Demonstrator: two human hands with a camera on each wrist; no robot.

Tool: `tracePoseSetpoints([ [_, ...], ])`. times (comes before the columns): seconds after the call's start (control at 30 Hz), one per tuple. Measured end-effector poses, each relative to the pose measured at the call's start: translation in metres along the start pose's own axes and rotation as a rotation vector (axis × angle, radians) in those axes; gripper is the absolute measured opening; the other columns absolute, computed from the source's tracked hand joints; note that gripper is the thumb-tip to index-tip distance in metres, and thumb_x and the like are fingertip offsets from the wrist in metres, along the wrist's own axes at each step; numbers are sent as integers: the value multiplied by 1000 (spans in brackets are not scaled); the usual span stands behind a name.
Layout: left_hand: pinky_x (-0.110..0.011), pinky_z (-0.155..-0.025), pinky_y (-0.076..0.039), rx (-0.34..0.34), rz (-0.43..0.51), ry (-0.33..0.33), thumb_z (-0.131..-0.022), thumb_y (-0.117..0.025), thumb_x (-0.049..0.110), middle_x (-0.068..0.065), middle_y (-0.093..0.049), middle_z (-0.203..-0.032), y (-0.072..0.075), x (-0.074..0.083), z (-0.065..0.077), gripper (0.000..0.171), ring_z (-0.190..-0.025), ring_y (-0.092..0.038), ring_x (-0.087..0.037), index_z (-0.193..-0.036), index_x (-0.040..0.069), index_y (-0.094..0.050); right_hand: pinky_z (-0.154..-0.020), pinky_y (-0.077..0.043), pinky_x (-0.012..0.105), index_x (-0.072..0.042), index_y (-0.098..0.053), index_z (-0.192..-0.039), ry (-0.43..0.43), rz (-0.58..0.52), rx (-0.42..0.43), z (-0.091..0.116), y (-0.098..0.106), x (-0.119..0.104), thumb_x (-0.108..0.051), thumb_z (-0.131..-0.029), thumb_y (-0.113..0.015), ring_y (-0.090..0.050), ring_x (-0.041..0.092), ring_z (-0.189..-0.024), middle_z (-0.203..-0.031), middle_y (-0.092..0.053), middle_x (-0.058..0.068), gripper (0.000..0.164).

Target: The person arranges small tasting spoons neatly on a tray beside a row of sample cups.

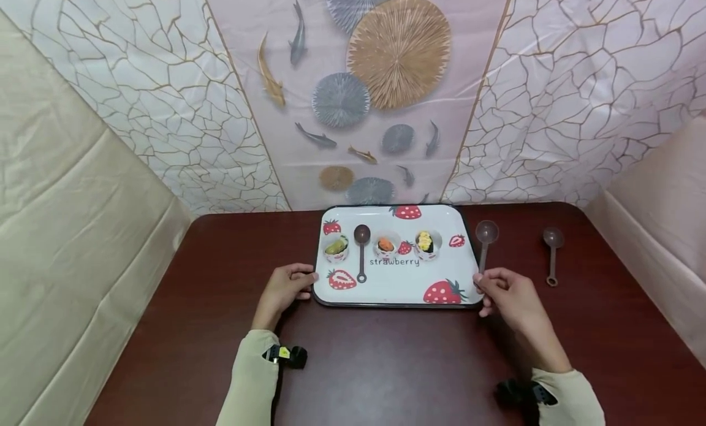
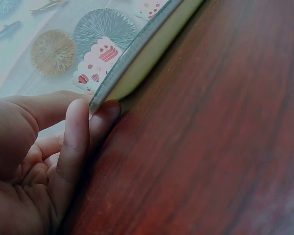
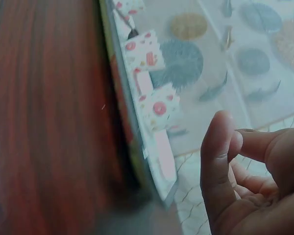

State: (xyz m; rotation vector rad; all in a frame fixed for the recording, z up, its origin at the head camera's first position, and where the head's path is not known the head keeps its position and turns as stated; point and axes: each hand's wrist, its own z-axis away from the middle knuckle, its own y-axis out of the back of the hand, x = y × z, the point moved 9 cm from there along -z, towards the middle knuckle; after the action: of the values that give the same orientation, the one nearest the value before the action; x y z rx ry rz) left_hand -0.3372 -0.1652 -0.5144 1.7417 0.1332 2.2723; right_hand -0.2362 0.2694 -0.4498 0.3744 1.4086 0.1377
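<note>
Fingers [image 1: 304, 280] at tray [image 1: 397, 286] (long axis sideways)

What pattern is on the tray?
The tray is white with red strawberries, some looking cut open; the head view shows it best.

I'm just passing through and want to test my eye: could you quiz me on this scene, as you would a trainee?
1. How many small cups stand on the tray?
2. True or false: the left hand grips the tray's edge.
3. In the head view, the tray's dark spoon lies: a) between the left and middle cups; b) right of all cups.

Key: 1. Three; 2. True; 3. a
</note>
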Motion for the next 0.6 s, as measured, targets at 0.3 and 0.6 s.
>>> tracePoseSetpoints([
  [0.3, -24, -63, -62, 13, 9, 24, -99, -76, 14, -8, -73, -95, -2, -6, 1, 33, -74, -67, -12, -128, -1, -71, -56, -63, 35, 11, -59, -114, 41, -44, -16, -2, -16, -30, -16, -107, -65, -61, 13, -58, -80, -66, 1, 29],
  [0.6, -23, -63, -62, -3, 2, -4, -98, -76, 13, -6, -73, -90, -2, 3, -3, 34, -73, -67, -11, -128, -1, -71, -61, -65, 39, 8, -61, -117, 57, -30, -40, -1, -34, -55, -23, -107, -66, -64, 15, -60, -84, -65, 6, 33],
])
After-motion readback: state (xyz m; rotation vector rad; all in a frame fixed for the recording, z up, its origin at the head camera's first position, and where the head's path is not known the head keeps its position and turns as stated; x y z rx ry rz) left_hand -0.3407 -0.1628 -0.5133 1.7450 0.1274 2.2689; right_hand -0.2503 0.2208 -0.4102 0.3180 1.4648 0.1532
